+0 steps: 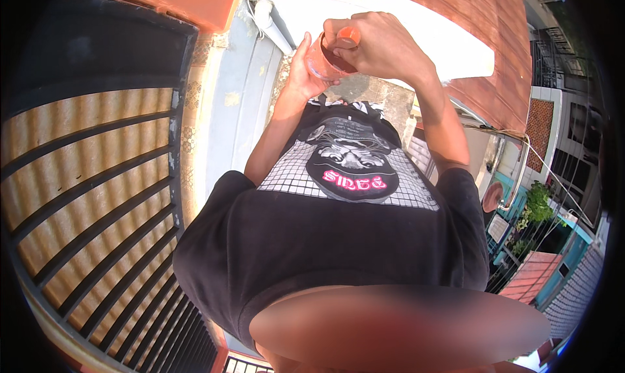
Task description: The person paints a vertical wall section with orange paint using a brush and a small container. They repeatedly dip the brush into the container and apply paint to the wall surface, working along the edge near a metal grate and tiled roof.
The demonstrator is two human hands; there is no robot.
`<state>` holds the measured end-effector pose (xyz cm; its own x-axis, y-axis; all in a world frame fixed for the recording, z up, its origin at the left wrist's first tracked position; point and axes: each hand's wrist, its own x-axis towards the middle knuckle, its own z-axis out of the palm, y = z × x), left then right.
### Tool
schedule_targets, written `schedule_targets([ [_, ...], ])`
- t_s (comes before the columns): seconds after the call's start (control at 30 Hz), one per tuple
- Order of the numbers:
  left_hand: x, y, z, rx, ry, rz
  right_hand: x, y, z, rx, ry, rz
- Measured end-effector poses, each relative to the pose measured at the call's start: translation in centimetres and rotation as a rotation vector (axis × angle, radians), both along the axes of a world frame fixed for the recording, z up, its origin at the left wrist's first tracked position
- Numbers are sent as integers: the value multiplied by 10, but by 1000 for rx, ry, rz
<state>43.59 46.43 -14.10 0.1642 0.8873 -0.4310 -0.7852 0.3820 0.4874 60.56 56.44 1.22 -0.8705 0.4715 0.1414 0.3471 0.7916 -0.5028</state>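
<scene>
In front of my chest, my left hand (pixel 303 73) is wrapped round the side of a small orange-red paint-smeared cup (pixel 317 64), tilted so its mouth shows. My right hand (pixel 385 46) is over the cup's mouth, its fingers closed on a tool with a thick orange handle (pixel 349 36). The handle's rounded end points up at me. The tool's lower end is hidden by the fingers and the cup, so its kind does not show. The dark inside of the cup is partly visible below my right fingers.
Beyond my hands lies a bright white sunlit surface (pixel 416 15) beside a reddish-orange roof (pixel 498 60). A white pipe (pixel 270 25) runs along the grey-blue wall (pixel 242 80) to the left. Dark metal bars (pixel 97 178) fill the far left. Wires and plants (pixel 537 204) are at the right.
</scene>
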Motion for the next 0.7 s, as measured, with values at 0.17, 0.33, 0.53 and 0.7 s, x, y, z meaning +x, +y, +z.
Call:
schedule_targets([
  [0.17,0,2,-3,-52,-77,-15,19,16,-3,-263,287,42],
  [0.33,0,5,-8,-26,-19,-74,30,25,-3,-364,314,5],
  [0.53,1,12,-6,-22,-9,-103,34,29,0,-325,344,-8],
  [0.7,5,16,1,-60,12,-108,19,21,-10,-190,150,-7],
])
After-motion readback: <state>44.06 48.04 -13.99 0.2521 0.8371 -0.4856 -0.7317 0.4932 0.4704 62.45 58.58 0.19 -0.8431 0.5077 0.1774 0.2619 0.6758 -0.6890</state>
